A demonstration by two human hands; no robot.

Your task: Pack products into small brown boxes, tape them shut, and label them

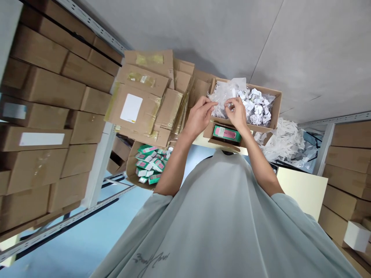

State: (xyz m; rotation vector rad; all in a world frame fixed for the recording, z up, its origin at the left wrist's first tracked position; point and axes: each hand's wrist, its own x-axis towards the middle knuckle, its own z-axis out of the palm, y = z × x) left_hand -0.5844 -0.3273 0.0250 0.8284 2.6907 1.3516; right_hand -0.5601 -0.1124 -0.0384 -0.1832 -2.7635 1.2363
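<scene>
My left hand and my right hand are raised close together, each with thumb and finger pinched. Crumpled clear plastic shows right behind and between the fingertips. What the pinches hold, if anything, is too fine to make out. Beneath the hands, an open cardboard box holds the plastic and wads of crumpled white paper. Nearer my body, a smaller open carton contains a green and pink product box, lying between my forearms.
Flattened cardboard is stacked at the left, above a carton of small green and white boxes. White paper scraps heap up at the right. Shelves of cartons flank both sides; a grey wall stands ahead.
</scene>
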